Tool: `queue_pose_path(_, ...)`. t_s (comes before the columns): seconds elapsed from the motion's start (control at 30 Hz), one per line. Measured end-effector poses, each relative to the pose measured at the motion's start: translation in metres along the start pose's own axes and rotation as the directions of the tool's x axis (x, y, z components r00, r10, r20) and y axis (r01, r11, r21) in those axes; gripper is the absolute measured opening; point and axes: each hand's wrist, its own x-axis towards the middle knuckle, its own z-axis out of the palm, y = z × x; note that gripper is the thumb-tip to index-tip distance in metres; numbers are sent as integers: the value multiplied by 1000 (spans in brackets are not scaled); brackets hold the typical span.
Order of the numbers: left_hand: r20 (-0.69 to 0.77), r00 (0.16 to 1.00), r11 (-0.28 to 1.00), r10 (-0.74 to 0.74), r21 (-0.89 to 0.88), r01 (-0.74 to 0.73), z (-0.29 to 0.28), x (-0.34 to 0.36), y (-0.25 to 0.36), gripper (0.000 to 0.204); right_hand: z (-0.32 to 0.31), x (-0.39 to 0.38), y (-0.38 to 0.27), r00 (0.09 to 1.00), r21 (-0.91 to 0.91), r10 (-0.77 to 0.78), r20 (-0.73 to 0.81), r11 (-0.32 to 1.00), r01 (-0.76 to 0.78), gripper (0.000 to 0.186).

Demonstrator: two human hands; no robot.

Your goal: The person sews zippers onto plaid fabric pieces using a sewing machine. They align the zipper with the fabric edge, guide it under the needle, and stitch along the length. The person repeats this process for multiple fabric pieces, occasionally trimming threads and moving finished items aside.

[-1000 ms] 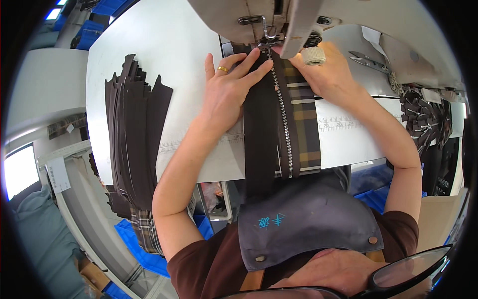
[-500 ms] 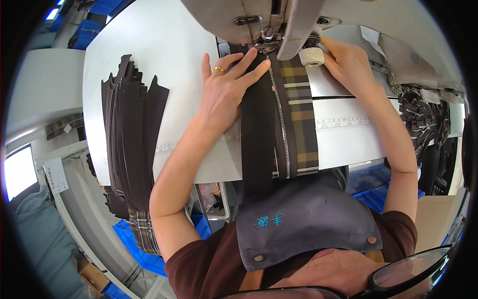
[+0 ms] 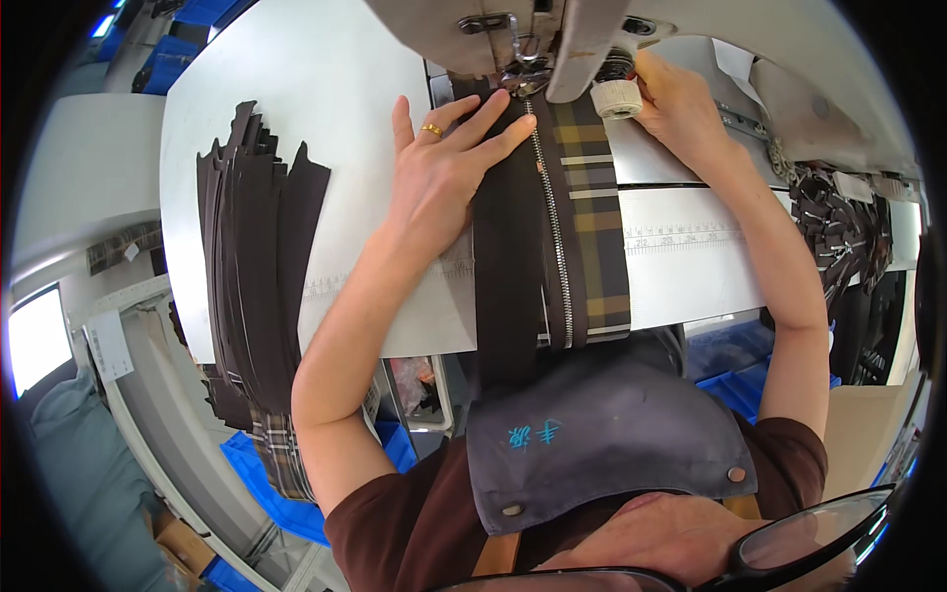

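Observation:
My left hand (image 3: 442, 163) lies with fingers spread on a dark fabric strip (image 3: 505, 257), its fingertips close to the presser foot (image 3: 525, 81) of a sewing machine (image 3: 582, 44). Beside those fingers a metal zipper (image 3: 554, 217) runs lengthwise under the foot, along dark tape. To its right, plaid fabric (image 3: 595, 227) in brown, black and white lies flat. My right hand (image 3: 681, 111) is closed just right of the machine's white knob (image 3: 618, 99). Its fingertips are partly hidden behind the knob, and whatever they grip cannot be made out.
A stack of dark fabric strips (image 3: 252, 247) hangs over the table's left front edge. Ruler markings (image 3: 681, 240) run across the white table (image 3: 345, 89). A heap of zippered pieces (image 3: 838, 227) sits at far right. Blue bins (image 3: 266, 483) stand below the table.
My right hand has curled further beside the knob. My left hand stays spread on the fabric, and the whole view has shifted slightly.

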Motion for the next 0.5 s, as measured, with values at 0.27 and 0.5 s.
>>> queue_pose_path(0.27,1,1000,999,-12,-44,12,0,3,-3,45,-3,2,-4,1000,-18,20,-12,1000,-21,12)
queue_pose_path(0.5,26,1000,1000,6,24,-6,1,-3,-3,45,7,-18,-36,928,-129,-370,-31,923,364,27)
